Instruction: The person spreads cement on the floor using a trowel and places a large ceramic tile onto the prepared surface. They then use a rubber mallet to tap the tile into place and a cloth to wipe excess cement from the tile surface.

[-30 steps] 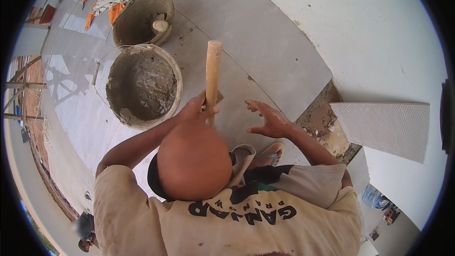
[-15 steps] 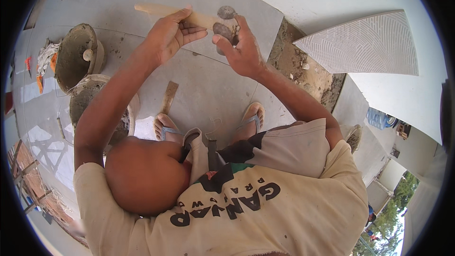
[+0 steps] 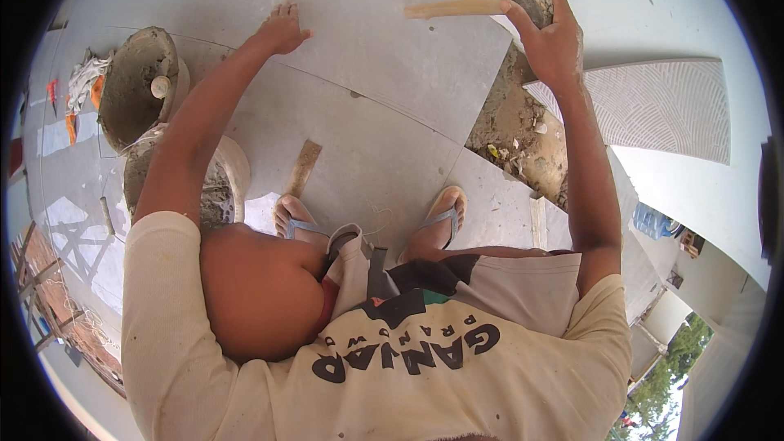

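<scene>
My right hand [image 3: 557,47], raised at the upper right near the white wall, grips a mallet [image 3: 529,8] by its dark, mortar-smeared head. Its pale wooden handle [image 3: 457,7] points left, free of any hand. At the upper left my left hand [image 3: 282,30] rests on a large grey floor tile [image 3: 351,28]. The fingers of that hand are stretched out and hold nothing. Below the tile's right edge lies a strip of rough, bare bedding [image 3: 510,106].
Two mortar-crusted buckets, one farther [image 3: 181,77] and one nearer [image 3: 237,171], stand left of my feet. A flat brown strip [image 3: 304,167] lies by my left foot. At right, a tile with a combed, ridged face [image 3: 670,102] leans by the wall.
The left hand has let go of the mallet's handle and come down onto the tile. My right hand has carried the mallet up and to the right.
</scene>
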Available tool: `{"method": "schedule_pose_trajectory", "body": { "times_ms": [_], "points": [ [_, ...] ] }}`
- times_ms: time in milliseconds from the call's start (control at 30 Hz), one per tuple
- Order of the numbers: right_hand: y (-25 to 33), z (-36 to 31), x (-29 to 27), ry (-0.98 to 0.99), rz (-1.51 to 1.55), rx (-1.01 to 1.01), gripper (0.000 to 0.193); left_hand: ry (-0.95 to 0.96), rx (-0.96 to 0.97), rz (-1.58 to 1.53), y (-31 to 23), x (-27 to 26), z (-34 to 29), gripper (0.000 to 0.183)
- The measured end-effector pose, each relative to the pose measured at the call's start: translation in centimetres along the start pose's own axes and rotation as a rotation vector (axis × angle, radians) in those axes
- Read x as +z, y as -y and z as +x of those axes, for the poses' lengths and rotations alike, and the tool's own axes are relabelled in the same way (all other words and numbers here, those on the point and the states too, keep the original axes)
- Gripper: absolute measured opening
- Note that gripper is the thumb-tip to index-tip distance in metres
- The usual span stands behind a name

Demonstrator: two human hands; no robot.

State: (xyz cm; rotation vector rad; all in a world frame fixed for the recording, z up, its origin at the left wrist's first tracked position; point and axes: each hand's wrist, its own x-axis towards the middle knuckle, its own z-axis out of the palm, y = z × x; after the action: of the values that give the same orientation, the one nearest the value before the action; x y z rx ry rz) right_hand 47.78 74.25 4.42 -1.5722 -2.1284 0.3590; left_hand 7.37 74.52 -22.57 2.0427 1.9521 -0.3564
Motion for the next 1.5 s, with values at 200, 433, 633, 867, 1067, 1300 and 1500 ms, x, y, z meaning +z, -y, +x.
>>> {"method": "schedule_pose_trajectory", "body": {
  "times_ms": [200,433,633,867,1067,1300,1500],
  "points": [
    [4.4,6.2,4.3,0.14,-0.008,-0.067,0.061,-0.102,-0.024,-0.051,-2.0,3.0,0.2,0.094],
    [6.9,13.2,10.4,0.208,-0.164,-0.196,0.06,-0.062,-0.013,-0.14,-2.5,2.0,-0.6,0.094],
    [10.9,17.7,14.4,0.266,-0.523,-0.432,0.041,-0.008,-0.006,-0.192,-2.1,0.8,-0.7,0.093],
    [14.3,21.1,15.5,0.292,-0.298,-0.432,0.041,-0.064,-0.019,-0.217,-2.2,1.1,-1.3,0.094],
    [16.9,21.3,16.1,0.323,-0.364,-0.479,0.04,-0.114,-0.018,-0.25,-2.3,1.2,-1.9,0.094],
    [21.9,16.4,18.3,0.41,-0.143,-0.375,0.035,-0.219,-0.021,-0.225,-2.5,2.9,-1.4,0.094],
    [26.3,14.7,16.1,0.596,0.153,-0.223,0.035,-0.193,-0.023,-0.248,-2.1,2.7,-1.7,0.095]
  ]
}}
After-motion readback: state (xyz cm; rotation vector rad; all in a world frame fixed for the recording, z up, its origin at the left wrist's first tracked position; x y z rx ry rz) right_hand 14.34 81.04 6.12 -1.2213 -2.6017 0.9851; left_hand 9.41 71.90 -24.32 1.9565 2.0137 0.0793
